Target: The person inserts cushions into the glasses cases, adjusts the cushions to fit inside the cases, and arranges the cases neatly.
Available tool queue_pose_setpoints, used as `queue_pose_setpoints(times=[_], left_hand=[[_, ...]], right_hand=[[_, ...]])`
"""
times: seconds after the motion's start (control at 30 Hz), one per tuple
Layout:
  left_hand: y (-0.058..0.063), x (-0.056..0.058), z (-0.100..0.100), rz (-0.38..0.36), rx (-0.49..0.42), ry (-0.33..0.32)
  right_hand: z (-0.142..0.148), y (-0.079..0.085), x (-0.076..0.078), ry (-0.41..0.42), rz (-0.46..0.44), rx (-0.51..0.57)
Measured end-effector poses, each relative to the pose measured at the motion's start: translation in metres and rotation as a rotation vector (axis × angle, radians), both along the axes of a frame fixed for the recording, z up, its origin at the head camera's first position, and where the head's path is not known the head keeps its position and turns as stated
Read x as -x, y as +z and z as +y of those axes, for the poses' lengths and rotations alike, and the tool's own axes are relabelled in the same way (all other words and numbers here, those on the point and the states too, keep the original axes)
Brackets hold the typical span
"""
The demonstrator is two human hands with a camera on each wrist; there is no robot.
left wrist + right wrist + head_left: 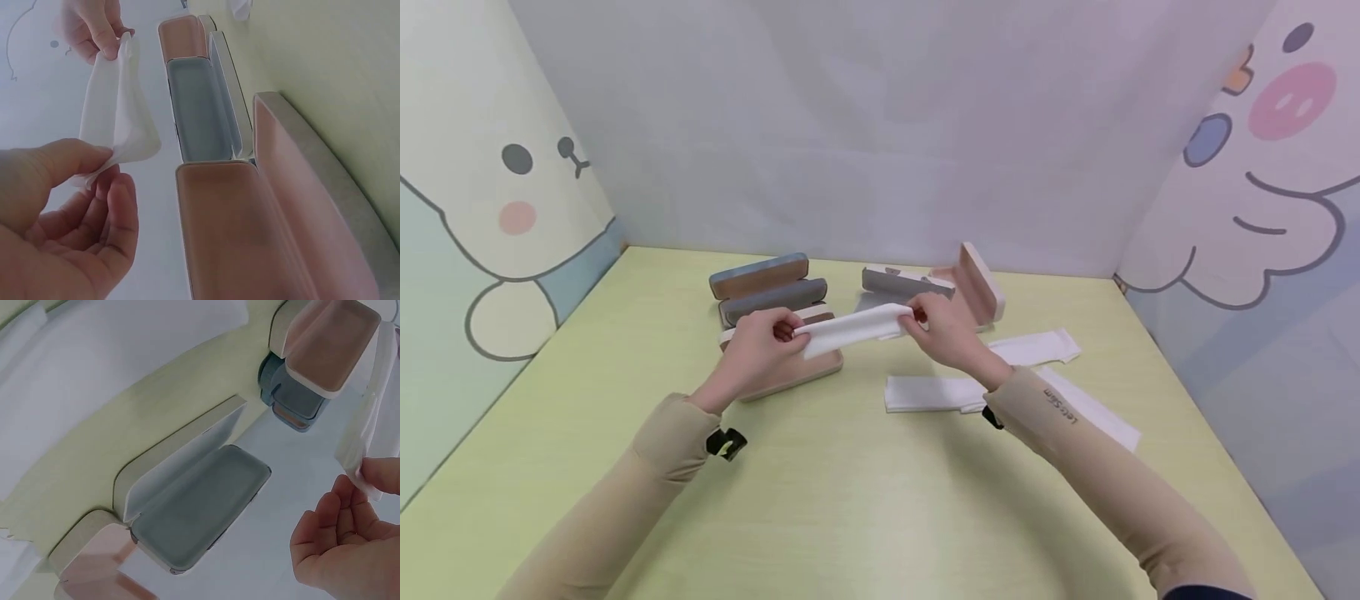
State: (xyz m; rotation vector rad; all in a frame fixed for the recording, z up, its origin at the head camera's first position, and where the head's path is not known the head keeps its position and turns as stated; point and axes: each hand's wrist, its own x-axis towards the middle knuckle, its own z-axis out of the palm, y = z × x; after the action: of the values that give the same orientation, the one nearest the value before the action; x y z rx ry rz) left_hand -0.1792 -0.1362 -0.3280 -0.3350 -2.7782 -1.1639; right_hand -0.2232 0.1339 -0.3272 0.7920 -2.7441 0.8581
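Note:
A white folded cloth (pixel 852 328) is stretched between the two hands above the table. My left hand (pixel 757 348) pinches its left end between thumb and fingers. The opposite end is pinched by my right hand (pixel 949 335). In the left wrist view the cloth (pixel 119 112) sags in a fold between the hands. Beneath the left hand lies an open pink-lined glasses case (pixel 793 377). Behind the right hand stand an open grey-lined glasses case (pixel 904 285) and another pink-lined case (pixel 979 287) with its lid raised.
More open glasses cases, one with a blue lid (pixel 760 275), stand at the back left. On the right side of the table (pixel 880 500) lie a folded white cloth (pixel 925 393), a second cloth (pixel 1037 347) and a third cloth (pixel 1093 408), partly behind the right forearm.

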Motion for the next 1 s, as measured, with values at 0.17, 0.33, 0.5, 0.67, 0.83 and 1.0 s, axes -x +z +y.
queue_pose_setpoints(times=[0.17, 0.33, 0.5, 0.67, 0.83, 1.0], left_hand=[[-0.002, -0.003, -0.012, -0.008, -0.008, 0.011], [-0.003, -0.008, -0.024, -0.025, 0.0, 0.044], [-0.003, -0.014, -0.034, -0.047, -0.001, 0.064], [-0.002, -0.015, -0.04, -0.07, 0.016, 0.063], [-0.006, -0.016, -0.045, -0.102, 0.036, 0.078], [-0.012, -0.017, -0.049, -0.105, 0.047, 0.103]], right_hand=[[-0.011, 0.0, -0.001, 0.014, -0.062, 0.023], [-0.023, -0.003, 0.0, 0.03, -0.057, 0.02], [-0.034, -0.006, 0.002, 0.055, -0.052, 0.016], [-0.043, -0.012, 0.006, 0.074, -0.068, 0.004], [-0.05, -0.019, 0.011, 0.114, -0.078, -0.026], [-0.056, -0.026, 0.013, 0.136, -0.088, -0.04]])
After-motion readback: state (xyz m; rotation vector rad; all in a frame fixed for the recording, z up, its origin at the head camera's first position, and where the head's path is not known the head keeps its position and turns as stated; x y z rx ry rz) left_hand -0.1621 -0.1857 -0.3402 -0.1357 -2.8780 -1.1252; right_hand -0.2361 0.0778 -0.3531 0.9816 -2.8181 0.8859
